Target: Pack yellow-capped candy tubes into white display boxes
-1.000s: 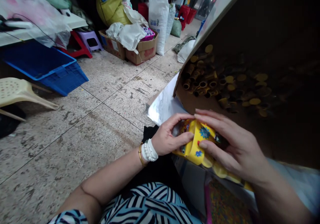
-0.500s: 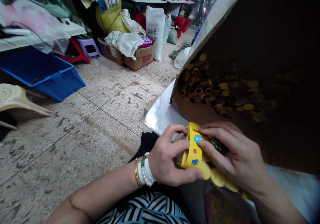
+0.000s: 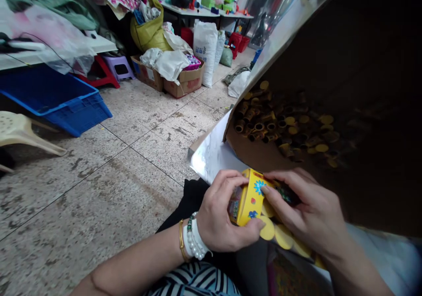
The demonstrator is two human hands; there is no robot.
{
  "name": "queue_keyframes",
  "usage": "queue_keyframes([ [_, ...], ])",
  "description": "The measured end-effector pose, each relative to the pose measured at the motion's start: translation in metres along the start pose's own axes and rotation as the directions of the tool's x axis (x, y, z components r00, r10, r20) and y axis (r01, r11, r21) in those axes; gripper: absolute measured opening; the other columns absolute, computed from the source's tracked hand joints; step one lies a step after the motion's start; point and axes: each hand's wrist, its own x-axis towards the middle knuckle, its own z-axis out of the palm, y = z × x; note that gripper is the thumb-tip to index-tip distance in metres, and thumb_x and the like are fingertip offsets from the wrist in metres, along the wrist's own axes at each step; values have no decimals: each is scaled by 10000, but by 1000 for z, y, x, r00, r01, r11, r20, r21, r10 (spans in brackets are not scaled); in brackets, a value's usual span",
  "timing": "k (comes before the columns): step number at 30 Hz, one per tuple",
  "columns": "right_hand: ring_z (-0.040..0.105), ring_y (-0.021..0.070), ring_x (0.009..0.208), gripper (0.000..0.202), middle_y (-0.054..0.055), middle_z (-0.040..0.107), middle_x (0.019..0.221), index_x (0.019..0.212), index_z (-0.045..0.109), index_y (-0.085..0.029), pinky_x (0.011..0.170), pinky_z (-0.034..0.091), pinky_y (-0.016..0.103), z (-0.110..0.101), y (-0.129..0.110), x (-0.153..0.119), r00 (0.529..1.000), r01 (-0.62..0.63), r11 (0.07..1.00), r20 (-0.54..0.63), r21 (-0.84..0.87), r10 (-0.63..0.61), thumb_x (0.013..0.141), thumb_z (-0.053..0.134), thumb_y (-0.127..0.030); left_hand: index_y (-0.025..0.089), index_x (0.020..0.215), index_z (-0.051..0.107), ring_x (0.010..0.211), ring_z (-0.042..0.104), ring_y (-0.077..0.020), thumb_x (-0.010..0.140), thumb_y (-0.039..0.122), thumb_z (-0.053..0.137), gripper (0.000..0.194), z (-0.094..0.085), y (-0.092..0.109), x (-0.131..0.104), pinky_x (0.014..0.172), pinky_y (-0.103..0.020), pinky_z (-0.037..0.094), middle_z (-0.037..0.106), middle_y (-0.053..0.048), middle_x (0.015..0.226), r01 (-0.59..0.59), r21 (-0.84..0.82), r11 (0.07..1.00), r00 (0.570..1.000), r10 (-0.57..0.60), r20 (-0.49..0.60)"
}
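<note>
Low in the head view, a small yellow printed box with blue and red fruit pictures is held between both hands. My left hand grips its left side, thumb at the lower corner and fingers over the top. My right hand has its fingertips on the box's upper right, its fingers curled over the contents. Yellow round discs lie in a row below the box, under my right hand. What lies beneath my right palm is mostly hidden.
A large cardboard box lies open at the right, holding many small yellow-capped cylinders. On the floor at left are a blue crate and a cream stool. Farther back stand cartons and a white sack.
The yellow box's printed strip was bowed outward and now lies flatter against it. My left fingers have drawn together at its top edge. The view has shifted slightly.
</note>
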Motion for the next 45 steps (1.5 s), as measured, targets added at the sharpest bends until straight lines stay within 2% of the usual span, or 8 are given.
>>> queue_keyframes([
  [4,659,172,817,110,34,719,916,1045,672,-213,729,503,305,2,4,1,999,46,999,13,11,-46,951,641,-262,159,1481,387,1176,575,-292,701,321,728,867,-4,0,6,1022,-485,526,538,-154,1286,0,-8,1000,996,1,93],
  [13,643,181,924,185,69,671,1020,1127,679,-191,806,501,305,2,6,-10,999,-42,999,-2,-1,42,969,622,-267,83,1267,583,1115,588,-252,726,348,751,625,-6,6,27,974,-414,524,582,-157,1189,126,-34,991,984,-121,128],
  [18,616,176,811,118,21,653,843,916,694,-226,749,462,319,6,11,-9,984,-168,986,-56,-1,168,973,620,-298,155,918,689,875,612,-164,867,292,691,146,-6,1,50,807,-310,497,653,-51,910,242,13,970,966,-242,95],
  [22,606,221,837,191,36,642,864,889,650,-216,741,440,353,10,15,-2,943,-333,942,-10,-38,333,941,634,-399,181,678,574,689,531,-123,825,230,671,183,2,-12,69,664,-269,430,570,16,716,379,3,925,913,-375,162],
  [29,629,193,880,203,21,705,945,957,678,-236,764,434,324,-12,22,0,878,-426,904,249,21,408,986,526,-368,170,1042,689,738,562,-140,830,287,657,244,2,-17,71,669,-259,450,604,3,788,539,-96,837,826,-504,252],
  [37,618,201,873,255,58,688,895,843,666,-209,816,462,343,2,35,-28,839,-529,804,25,271,544,973,495,-346,167,885,711,779,621,-180,848,478,628,324,-1,-19,64,671,-265,495,718,-55,870,503,58,862,826,-499,264],
  [40,647,195,1036,248,71,705,1103,1057,696,-208,924,502,327,-5,39,-45,909,-395,832,35,390,415,920,597,-390,167,908,703,807,648,-198,757,584,716,443,-6,-12,67,694,-261,520,730,-46,859,552,76,830,792,-550,264],
  [45,355,311,1467,1019,174,352,1560,1461,521,-195,1169,366,428,-1,42,-110,999,9,865,-33,502,9,591,870,-593,192,976,689,711,680,-223,534,625,837,636,0,-7,79,577,-273,544,756,-27,827,776,21,630,604,-753,259],
])
